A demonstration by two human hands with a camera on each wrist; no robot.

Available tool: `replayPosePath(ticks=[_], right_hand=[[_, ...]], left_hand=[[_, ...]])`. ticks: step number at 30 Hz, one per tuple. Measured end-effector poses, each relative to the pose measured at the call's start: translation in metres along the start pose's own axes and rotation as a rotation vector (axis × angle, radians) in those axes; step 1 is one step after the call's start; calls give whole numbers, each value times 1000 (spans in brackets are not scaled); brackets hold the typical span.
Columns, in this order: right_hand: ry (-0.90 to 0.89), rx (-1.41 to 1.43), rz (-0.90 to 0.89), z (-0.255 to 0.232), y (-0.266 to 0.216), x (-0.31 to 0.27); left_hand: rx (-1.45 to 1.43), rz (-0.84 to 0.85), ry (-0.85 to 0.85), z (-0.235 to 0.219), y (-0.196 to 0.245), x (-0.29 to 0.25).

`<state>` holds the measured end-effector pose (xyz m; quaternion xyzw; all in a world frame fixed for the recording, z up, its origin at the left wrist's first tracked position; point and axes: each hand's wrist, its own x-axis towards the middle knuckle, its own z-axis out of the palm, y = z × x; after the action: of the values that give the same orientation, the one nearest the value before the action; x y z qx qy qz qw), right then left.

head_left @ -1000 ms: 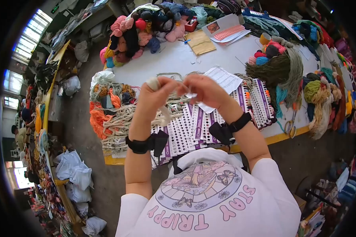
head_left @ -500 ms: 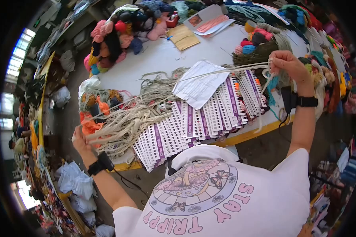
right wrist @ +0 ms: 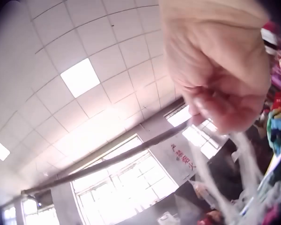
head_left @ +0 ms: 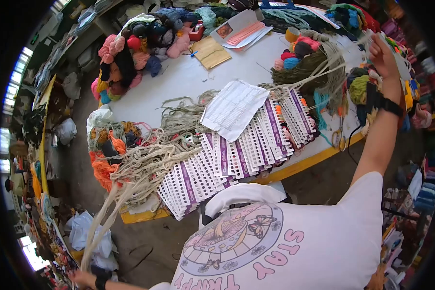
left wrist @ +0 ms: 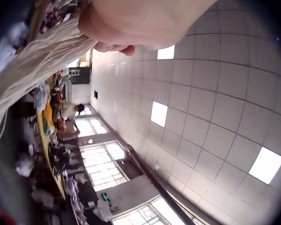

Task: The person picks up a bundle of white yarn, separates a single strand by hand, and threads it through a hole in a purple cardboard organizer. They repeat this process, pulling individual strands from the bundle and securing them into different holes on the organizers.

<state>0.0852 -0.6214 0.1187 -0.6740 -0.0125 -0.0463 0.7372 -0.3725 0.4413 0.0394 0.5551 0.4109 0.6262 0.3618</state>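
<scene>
At the lower left of the head view my left hand (head_left: 83, 278) grips one end of a cream yarn bundle (head_left: 99, 237), which runs up to the table. In the left wrist view the strands (left wrist: 33, 70) fan out from under the curled hand (left wrist: 140, 21). Far to the right, my raised right hand (head_left: 385, 60) holds pale yarn strands (head_left: 331, 67) that stretch back toward the table. Its fingers (right wrist: 220, 112) are curled in the right wrist view, and blurred strands (right wrist: 208, 173) hang below them. A heap of beige yarn (head_left: 150, 154) lies on the table between the hands.
Punched white-and-purple cards (head_left: 188, 183) overlap along the table's near edge, partly under a printed sheet (head_left: 234, 108). Coloured yarn piles (head_left: 116, 63) stand at the back left, olive yarn (head_left: 299, 72) at the right. Scissors (head_left: 339, 137) lie near the right edge.
Both hands were together over the table, then spread apart with yarn strands between them. Since then the left hand has moved down and left off the table, the right hand up and right.
</scene>
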Motion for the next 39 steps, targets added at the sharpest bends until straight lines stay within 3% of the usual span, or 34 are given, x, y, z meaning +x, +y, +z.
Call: replayPosePath(ticks=[1, 4, 7, 9, 10, 11, 12, 13, 15, 18, 23, 32, 39], right_hand=[[286, -167, 41, -1, 0, 4], [401, -157, 12, 28, 16, 13], [314, -116, 31, 56, 47, 21], [225, -84, 80, 80, 76, 16], [177, -67, 113, 92, 92, 11], [150, -36, 136, 109, 104, 4], [121, -4, 158, 125, 114, -4], [104, 60, 184, 139, 123, -14], [12, 209, 213, 151, 140, -27], [-9, 496, 224, 163, 156, -39], [-129, 758, 215, 199, 155, -40], [-159, 684, 325, 257, 166, -41], [-203, 665, 392, 290, 173, -41]], left_hand=[[-15, -14, 2, -22, 12, 2], [-35, -267, -185, -62, 24, -27], [7, -768, -475, -87, 16, -94], [197, -1143, -626, -107, -22, -167], [402, -1047, -723, -134, -97, -207], [674, -996, -793, -120, -85, -288], [725, -1063, -965, -128, -96, -342], [735, -1155, -1094, -134, -98, -383], [707, -1312, -1173, -138, -93, -440], [680, -1369, -1167, -135, -94, -467], [633, -1367, -1062, -137, -96, -463], [594, -1418, -865, -174, -98, -457], [576, -1463, -805, -189, -95, -467]])
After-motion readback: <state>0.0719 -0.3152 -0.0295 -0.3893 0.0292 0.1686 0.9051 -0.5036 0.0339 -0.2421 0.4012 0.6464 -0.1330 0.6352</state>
